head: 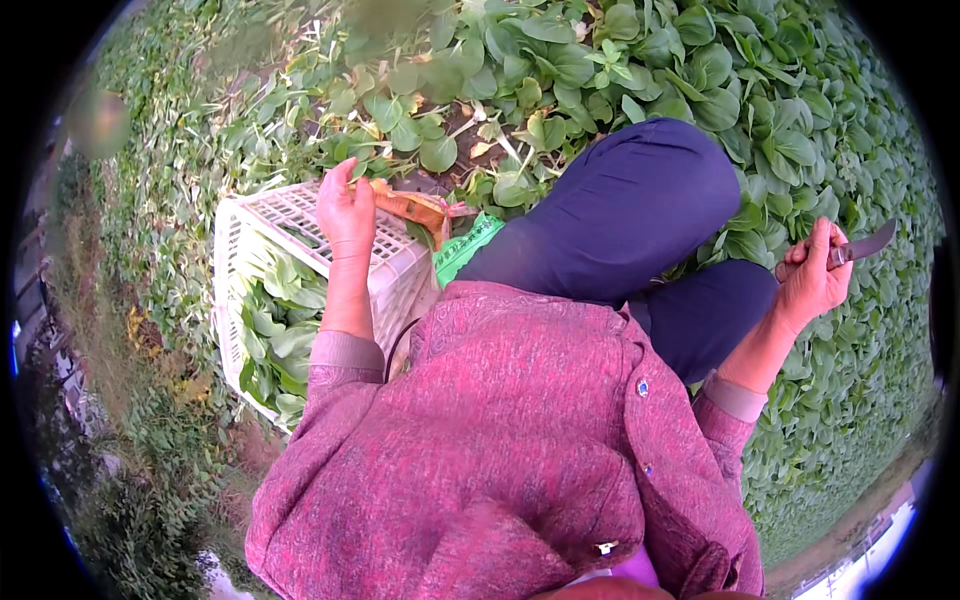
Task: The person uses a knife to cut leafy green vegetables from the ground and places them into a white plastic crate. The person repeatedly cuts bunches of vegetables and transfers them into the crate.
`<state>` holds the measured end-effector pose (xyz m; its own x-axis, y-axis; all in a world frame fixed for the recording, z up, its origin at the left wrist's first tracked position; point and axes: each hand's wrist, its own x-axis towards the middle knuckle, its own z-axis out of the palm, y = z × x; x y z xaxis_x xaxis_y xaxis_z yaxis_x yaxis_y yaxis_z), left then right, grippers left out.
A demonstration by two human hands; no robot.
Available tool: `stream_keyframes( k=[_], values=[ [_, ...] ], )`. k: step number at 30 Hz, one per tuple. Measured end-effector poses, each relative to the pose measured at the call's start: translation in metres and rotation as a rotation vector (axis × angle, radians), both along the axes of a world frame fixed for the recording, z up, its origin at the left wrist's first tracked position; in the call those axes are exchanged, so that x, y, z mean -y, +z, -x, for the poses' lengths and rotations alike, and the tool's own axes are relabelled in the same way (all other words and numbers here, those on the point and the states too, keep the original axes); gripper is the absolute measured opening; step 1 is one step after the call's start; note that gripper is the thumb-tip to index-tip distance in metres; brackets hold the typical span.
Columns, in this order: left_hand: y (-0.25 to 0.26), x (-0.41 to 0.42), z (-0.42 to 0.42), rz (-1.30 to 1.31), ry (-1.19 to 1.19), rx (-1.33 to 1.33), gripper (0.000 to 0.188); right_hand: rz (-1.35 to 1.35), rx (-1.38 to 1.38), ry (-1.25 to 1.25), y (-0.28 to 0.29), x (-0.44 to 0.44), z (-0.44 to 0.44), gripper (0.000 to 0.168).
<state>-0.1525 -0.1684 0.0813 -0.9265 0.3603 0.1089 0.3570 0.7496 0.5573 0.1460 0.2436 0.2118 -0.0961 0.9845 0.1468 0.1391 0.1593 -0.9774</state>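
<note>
My right hand [816, 274], out to the right above the leafy plants, is closed around the handle of a knife [870, 244]. Its curved blade points away to the right. On the left, my left hand [347, 214] is raised over the rim of a white plastic crate [390, 259], fingers bent. An orange patterned strip of material [416, 208] runs from beside its fingertips towards a green printed plastic piece [466, 247] by my knee; whether the fingers grip the strip is unclear. Loose leafy greens [281, 330] fill part of the crate.
Rows of growing leafy greens [847, 360] cover the ground to the right and ahead. Cut leaves and pale stalks [510, 142] litter the soil beyond my bent knees [637, 195]. Weeds [150, 442] grow along the left side.
</note>
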Motion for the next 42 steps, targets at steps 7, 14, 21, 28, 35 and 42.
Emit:
stream_keyframes(
  k=[7,14,21,28,35,42],
  values=[
    [0.014,0.082,-0.037,0.276,0.338,-0.21,0.075,0.22,-0.042,0.52,0.042,0.085,0.119,0.017],
    [-0.013,0.084,-0.035,-0.133,0.561,-0.21,0.075,0.156,0.284,1.152,0.018,0.197,0.205,0.027],
    [-0.023,0.084,-0.036,-0.413,0.636,-0.164,0.064,-0.07,0.671,1.408,-0.071,0.268,0.282,0.021],
    [0.004,0.064,-0.046,-0.309,0.732,-0.171,0.06,0.076,1.055,1.435,-0.218,0.291,0.272,0.032],
    [0.003,0.061,-0.042,-0.641,0.893,0.118,0.057,0.122,1.289,1.545,-0.252,0.294,0.262,0.034],
    [0.001,0.083,-0.045,-0.432,0.979,0.232,0.04,0.197,1.274,1.851,-0.252,0.278,0.297,0.028]
  ],
)
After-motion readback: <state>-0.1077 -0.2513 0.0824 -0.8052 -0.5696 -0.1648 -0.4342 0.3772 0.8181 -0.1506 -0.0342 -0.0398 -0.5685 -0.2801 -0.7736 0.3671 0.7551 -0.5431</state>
